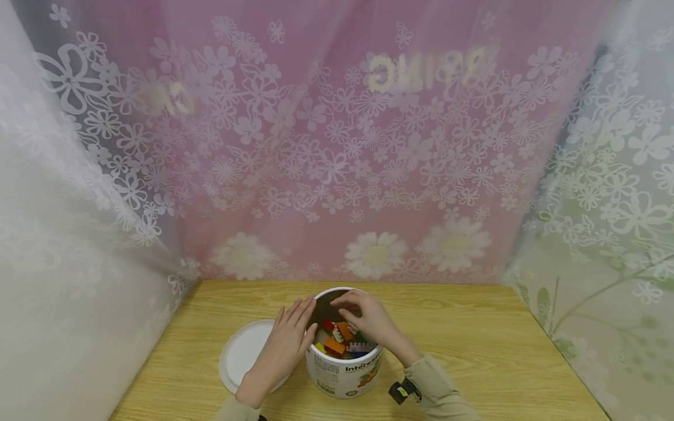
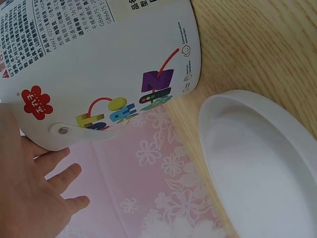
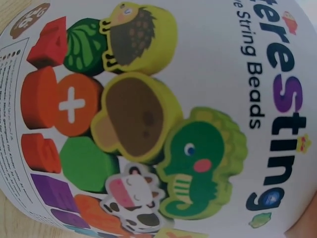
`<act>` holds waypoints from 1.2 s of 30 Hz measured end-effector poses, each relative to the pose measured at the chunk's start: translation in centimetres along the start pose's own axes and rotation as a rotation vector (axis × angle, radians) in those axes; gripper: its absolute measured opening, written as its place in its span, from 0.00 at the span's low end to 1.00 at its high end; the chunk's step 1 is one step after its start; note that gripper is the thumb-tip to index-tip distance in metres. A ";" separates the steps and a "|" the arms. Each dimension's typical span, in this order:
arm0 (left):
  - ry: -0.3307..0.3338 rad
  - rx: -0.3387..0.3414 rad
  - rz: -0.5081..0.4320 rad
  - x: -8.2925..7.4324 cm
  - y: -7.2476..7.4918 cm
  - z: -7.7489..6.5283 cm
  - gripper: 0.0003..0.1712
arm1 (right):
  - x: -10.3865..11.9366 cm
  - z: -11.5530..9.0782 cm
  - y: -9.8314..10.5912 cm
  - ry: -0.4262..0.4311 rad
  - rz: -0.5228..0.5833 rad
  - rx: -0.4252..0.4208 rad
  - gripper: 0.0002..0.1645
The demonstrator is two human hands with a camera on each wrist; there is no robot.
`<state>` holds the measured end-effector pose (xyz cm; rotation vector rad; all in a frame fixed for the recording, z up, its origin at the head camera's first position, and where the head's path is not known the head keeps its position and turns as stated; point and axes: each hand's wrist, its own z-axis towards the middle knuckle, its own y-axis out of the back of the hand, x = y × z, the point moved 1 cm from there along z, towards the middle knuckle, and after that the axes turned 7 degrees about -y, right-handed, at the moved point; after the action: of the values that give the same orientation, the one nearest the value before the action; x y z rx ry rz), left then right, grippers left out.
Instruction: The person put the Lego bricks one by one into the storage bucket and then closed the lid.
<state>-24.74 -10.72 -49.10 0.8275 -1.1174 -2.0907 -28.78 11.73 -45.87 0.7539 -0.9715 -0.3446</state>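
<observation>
A white round bucket (image 1: 333,380) with a printed label stands on the wooden table, its top uncovered. Inside lie colourful blocks, among them an orange block (image 1: 334,348) and red, yellow and purple pieces. My left hand (image 1: 281,348) rests against the bucket's left rim with fingers extended; the left wrist view has the same hand (image 2: 34,193) beside the bucket's side (image 2: 114,54). Over the opening, my right hand (image 1: 371,318) reaches in from the right, fingers loosely bent with a gap to the thumb and no piece showing between them. String-bead pictures cover the bucket's label (image 3: 213,64) in the right wrist view.
A white lid (image 1: 239,354) lies on the table just left of the bucket, partly behind my left forearm. The wood-grain table (image 1: 463,345) extends to both sides. Flowered curtains (image 1: 337,175) enclose the back and sides.
</observation>
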 end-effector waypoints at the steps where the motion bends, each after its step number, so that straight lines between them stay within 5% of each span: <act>1: 0.002 0.001 0.000 0.0 0.0 0.0 0.33 | 0.0 0.0 0.0 0.001 0.007 -0.012 0.13; 22: 0.014 -0.001 0.037 -0.3 0.2 -0.1 0.33 | 1.4 -1.2 1.1 -0.016 0.164 -0.143 0.10; 29: -0.080 -0.179 0.127 -0.5 0.2 -0.5 0.26 | 2.1 -1.4 1.2 -0.050 0.174 -0.177 0.11; 36: -0.156 -0.371 0.077 0.0 1.6 -1.2 0.26 | 3.3 -1.3 1.0 -0.045 0.274 -0.162 0.11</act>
<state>-23.46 -11.98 -48.22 0.4439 -0.7847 -2.2325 -26.00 11.10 -43.60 0.4598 -1.0614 -0.1986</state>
